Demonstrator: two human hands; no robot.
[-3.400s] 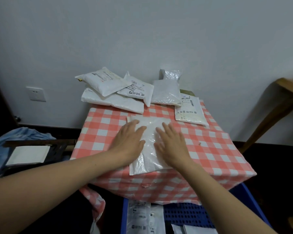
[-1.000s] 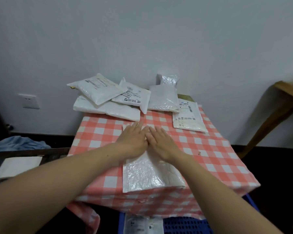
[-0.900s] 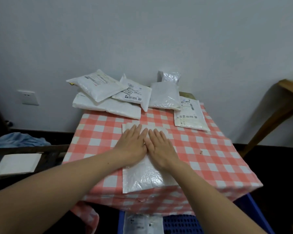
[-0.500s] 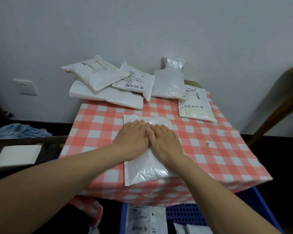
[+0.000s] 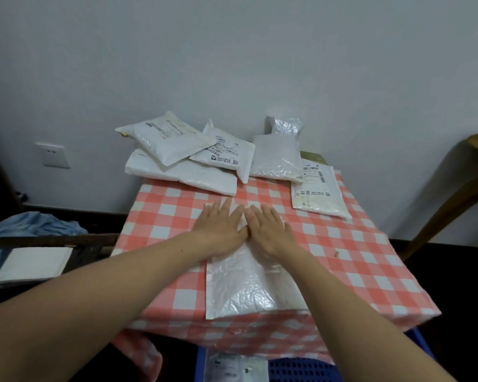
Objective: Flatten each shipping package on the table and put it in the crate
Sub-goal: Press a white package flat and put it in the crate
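A white plastic shipping package (image 5: 249,288) lies flat on the red-checked table (image 5: 356,260), its near end at the front edge. My left hand (image 5: 221,224) and my right hand (image 5: 268,230) rest palm-down side by side on its far half, fingers spread and pointing to the wall, holding nothing. Several more white packages (image 5: 188,158) are piled at the table's back along the wall, and a labelled one (image 5: 316,193) lies at the back right. The blue crate (image 5: 301,370) shows below the table's front edge with a package (image 5: 232,368) inside.
A wooden piece of furniture (image 5: 458,188) stands at the right. On the left lie blue cloth (image 5: 25,230), a dark wooden bar (image 5: 53,241) and a white flat item (image 5: 31,263). A wall socket (image 5: 53,154) is at left.
Both hands have slid forward over the package toward the wall, staying flat and together. The view has tilted up a little, so less of the crate shows.
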